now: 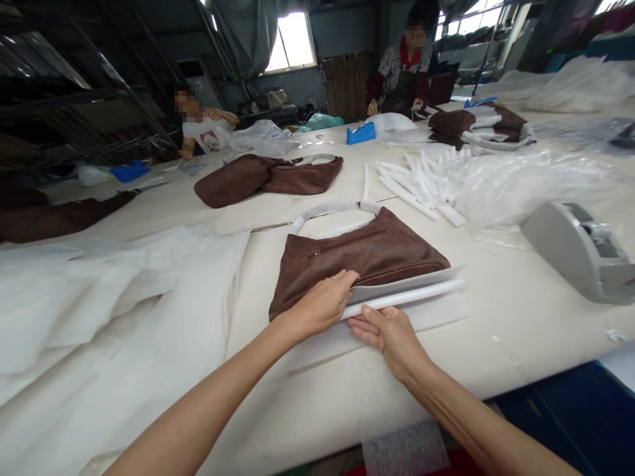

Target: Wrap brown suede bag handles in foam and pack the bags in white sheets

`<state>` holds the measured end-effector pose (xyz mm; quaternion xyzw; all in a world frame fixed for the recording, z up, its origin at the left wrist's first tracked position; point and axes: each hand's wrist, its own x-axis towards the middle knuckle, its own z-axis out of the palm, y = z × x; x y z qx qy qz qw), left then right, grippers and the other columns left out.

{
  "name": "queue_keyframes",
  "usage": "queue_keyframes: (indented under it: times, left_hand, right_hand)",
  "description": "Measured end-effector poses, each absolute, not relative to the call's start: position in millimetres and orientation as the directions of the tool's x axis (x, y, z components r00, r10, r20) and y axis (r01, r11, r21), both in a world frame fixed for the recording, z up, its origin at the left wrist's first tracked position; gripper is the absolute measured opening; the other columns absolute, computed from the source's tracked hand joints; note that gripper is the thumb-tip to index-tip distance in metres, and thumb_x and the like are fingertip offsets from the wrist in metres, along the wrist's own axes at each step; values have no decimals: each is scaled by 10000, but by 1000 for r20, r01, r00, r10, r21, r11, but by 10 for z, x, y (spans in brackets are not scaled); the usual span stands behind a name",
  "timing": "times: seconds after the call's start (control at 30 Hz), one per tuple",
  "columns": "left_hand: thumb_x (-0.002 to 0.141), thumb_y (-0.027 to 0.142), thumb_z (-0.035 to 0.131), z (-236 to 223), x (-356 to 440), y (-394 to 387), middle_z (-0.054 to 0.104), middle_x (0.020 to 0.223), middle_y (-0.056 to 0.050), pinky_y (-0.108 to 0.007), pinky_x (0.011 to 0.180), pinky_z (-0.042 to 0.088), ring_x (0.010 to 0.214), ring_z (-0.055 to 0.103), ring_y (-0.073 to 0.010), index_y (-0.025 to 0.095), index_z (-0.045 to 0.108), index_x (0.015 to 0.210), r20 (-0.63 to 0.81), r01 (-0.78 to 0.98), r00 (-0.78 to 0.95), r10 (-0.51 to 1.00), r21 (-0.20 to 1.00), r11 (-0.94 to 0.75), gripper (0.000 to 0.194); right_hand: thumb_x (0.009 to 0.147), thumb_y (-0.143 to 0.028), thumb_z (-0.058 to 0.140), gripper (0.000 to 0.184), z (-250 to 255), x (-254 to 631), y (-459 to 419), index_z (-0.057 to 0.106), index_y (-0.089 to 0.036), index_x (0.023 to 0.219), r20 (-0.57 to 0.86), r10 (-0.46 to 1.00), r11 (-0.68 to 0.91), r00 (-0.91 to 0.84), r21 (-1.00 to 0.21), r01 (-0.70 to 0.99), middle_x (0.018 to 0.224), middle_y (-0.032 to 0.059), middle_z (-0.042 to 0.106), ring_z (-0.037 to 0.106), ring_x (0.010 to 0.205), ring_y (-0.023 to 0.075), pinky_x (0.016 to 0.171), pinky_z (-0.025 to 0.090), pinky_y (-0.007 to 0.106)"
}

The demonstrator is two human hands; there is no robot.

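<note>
A brown handbag (357, 254) with a zip lies flat on the table, its handle (327, 210) wrapped in white padding. My left hand (327, 301) is closed at the bag's lower edge, its fingertips on the brown material and its thumb hidden. A white tube (411, 297), apparently of foam, runs along that edge, its left end covered by my left hand. With thumb above and fingers below, my right hand (384, 327) pinches the tube. Thin white sheets (441, 317) lie under the bag and tube.
White sheets (124, 317) are heaped at left. Loose white tubes (417, 182), clear plastic bags (526, 185) and a grey tape dispenser (575, 248) sit to the right. Farther back are more brown bags (238, 180), a blue dispenser (361, 133) and two people (404, 73) across the table.
</note>
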<state>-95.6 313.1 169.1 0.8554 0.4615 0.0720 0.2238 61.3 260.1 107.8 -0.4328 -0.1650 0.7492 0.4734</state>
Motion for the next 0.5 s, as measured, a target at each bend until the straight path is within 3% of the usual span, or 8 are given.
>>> queue_keyframes:
  times: [0.1,0.23,0.4,0.5]
  left_hand:
    - [970,149,391,1662,-963,3124,645,1222,-123,-400,946,511,1165,622,-270,187,493,1197,-99,767,563,821,434,-473,251]
    - [976,112,320,1513,-983,3061,501,1452,-179,-512,1105,401,1410,393,-305,127,371,1401,-94,799,551,830,345,-492,429]
    - [934,36,271,1271,-1002,2956,439,1512,-154,-629,1127,326,1454,292,-321,139,387,1424,4,803,562,827,237,-546,513]
    - [931,36,288,1155,-1002,2913,446,1505,-147,-655,1103,345,1447,297,-334,169,401,1442,75,795,579,812,170,-582,541]
  right_hand:
    - [618,-417,882,416,1060,592,2646,628,-125,770,-484,855,-500,-187,-676,-542,841,128,748,738,848,252,796,603,352]
    - [620,-390,849,362,1050,577,2716,628,-127,734,-489,852,-505,-189,-669,-545,775,119,745,741,769,238,749,603,344]
    - [689,-351,729,310,1077,602,2855,703,-100,869,-471,847,-531,-246,-750,-394,746,121,745,727,662,218,671,598,338]
    - [752,-342,649,253,1095,603,2916,700,-108,834,-502,825,-560,-258,-785,-264,708,114,738,715,614,196,625,593,307]
